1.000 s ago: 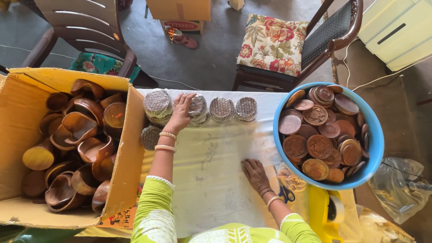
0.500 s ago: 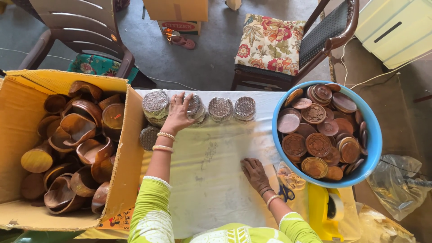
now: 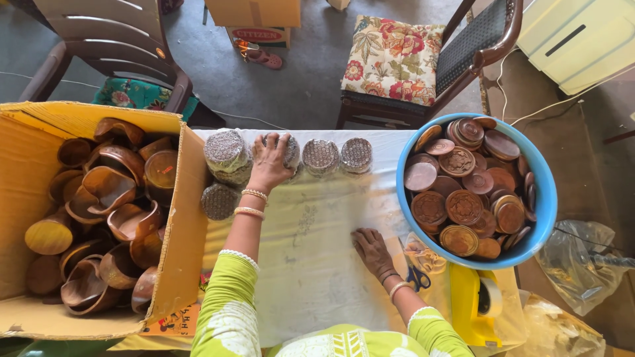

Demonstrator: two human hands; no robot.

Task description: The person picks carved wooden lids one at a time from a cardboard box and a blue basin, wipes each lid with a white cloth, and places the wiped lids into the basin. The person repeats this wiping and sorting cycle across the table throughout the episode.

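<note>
The left hand (image 3: pixel 270 162) reaches forward over the cloth-covered tabletop (image 3: pixel 311 264) and lies palm down on a wrapped round piece (image 3: pixel 290 151), fingers spread over its top and curled at the edge — it covers the piece more than it grips it, so only the right rim of the wrap shows. That piece stands on its flat base with its round face upward; being round, it has no long axis to speak of. It is the second in a row of four wrapped rounds along the far edge of the tabletop: one to its left (image 3: pixel 226 153), which looks like a stack, and two to its right (image 3: pixel 321 156) (image 3: pixel 356 154), touching side by side. A fifth wrapped round (image 3: pixel 219 201) sits nearer the person, just beside the left wrist. The right hand (image 3: pixel 372 250) rests flat and open on the cloth, holding nothing, well apart from the row and near the blue bowl (image 3: pixel 541 192), which is heaped with brown carved discs — too many overlap to count surely. On the left, a yellow cardboard box (image 3: pixel 20 132) holds a pile of glossy brown wooden cups. A yellow tape dispenser (image 3: pixel 471 304) and scissors (image 3: pixel 417 277) lie beside the right forearm.
</note>
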